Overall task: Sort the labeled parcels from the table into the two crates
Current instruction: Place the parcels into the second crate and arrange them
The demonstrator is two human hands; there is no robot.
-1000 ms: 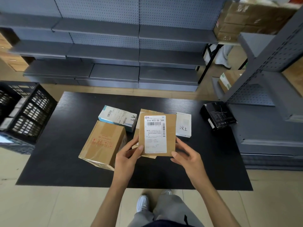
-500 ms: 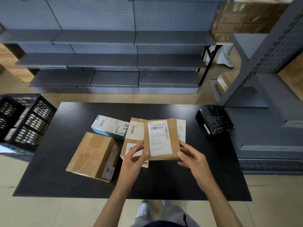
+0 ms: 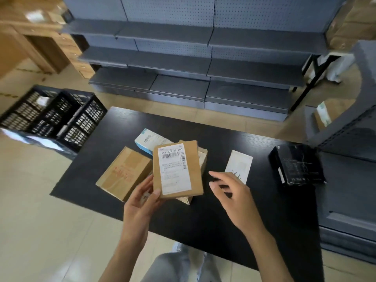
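My left hand (image 3: 142, 198) grips a flat brown parcel (image 3: 196, 159) by its lower left corner, its white label facing me, above the black table (image 3: 203, 212). My right hand (image 3: 230, 190) hovers just right of the parcel with loosely bent fingers, touching nothing. On the table lie a brown carton with red print (image 3: 124, 171), a white and blue box (image 3: 148, 139), another brown parcel (image 3: 202, 157) partly hidden behind the held one, a white packet (image 3: 240, 163) and a black box (image 3: 297, 167). Two black crates (image 3: 50, 115) stand on the floor to the left.
Grey pegboard shelving (image 3: 183, 64) stands behind the table, and a second grey shelf unit (image 3: 350, 139) stands close on the right. Wooden furniture (image 3: 30, 37) and cardboard cartons fill the back corners. Beige floor lies between me and the crates.
My right hand has let go of the held parcel and drawn off to the right. The view has swung left, bringing both crates into sight.
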